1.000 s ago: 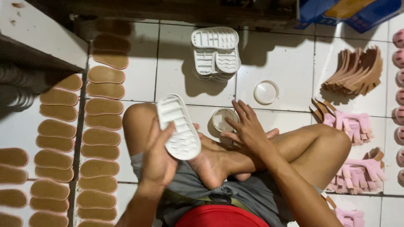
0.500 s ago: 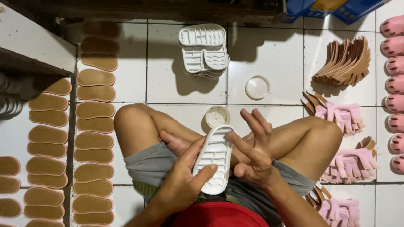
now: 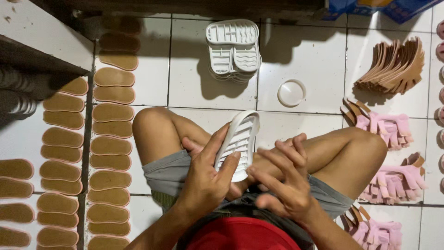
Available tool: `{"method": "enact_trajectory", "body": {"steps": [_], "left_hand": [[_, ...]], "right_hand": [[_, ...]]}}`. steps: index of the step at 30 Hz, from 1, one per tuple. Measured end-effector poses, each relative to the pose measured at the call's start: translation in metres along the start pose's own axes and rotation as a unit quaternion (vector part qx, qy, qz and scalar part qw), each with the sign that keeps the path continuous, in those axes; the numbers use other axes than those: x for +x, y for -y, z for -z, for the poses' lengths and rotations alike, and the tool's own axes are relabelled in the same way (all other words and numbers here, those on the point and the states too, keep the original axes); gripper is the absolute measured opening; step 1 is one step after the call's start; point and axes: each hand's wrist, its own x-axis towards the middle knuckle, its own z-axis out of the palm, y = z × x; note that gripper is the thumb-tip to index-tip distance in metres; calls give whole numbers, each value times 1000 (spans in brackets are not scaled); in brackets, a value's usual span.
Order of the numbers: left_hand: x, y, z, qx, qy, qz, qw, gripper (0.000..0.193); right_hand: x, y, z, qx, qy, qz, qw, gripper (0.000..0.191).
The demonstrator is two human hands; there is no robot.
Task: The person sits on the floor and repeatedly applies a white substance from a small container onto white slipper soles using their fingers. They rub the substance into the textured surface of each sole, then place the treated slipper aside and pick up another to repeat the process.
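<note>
left hand (image 3: pixel 206 183) in a closed grip on a white moulded shoe sole (image 3: pixel 239 143): thumb along its left edge, fingers wrapped over the lower right part. the sole is held tilted, almost on edge, above the crossed bare legs, its ribbed face with parallel ridges turned toward the right hand (image 3: pixel 284 185). right hand has its fingers spread and loosely curled, grip open, holding nothing; fingertips just beside the lower end of the sole, contact cannot be told. the sole looks like stiff matte rubber or foam, oval, with a raised rim. the person sits on a floor (image 3: pixel 310 125) of glossy white square tiles with dark grout lines. ahead, a stack of similar white soles (image 3: pixel 233 51) lies tread up, showing wavy and straight grooves. near it a round white lid (image 3: pixel 291 92), shallow and smooth, lies flat on the tile. to the left, rows of tan insoles (image 3: pixel 111 139), flat, oval, suede-like with a paler pink edge, are laid out in columns. upper right, a fanned bundle of tan insoles (image 3: pixel 393 67) stands on edge. along the right, piles of pink strap uppers (image 3: pixel 384 127), soft-looking with cut fingers of material. grey shorts (image 3: pixel 169 173) and a red garment (image 3: pixel 240 236) show at the lower edge.
</note>
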Motion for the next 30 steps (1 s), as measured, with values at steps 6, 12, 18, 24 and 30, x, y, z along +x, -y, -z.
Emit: {"method": "enact_trajectory", "body": {"steps": [6, 12, 18, 24, 30], "left_hand": [[-1, 5, -22, -113, -58, -39, 991, 50], [9, 17, -27, -292, -144, -63, 943, 44], [4, 28, -13, -392, -62, 1, 918, 48], [2, 38, 5, -505, 90, 169, 842, 63], [1, 49, 18, -505, 78, 170, 843, 58]], "right_hand": [[19, 2, -14, 13, -68, -59, 996, 57], [18, 44, -31, 425, 161, -224, 863, 74], [18, 35, -20, 50, -34, -161, 985, 52], [22, 35, -30, 80, 57, -155, 983, 62], [12, 30, -29, -114, 141, -28, 983, 78]]}}
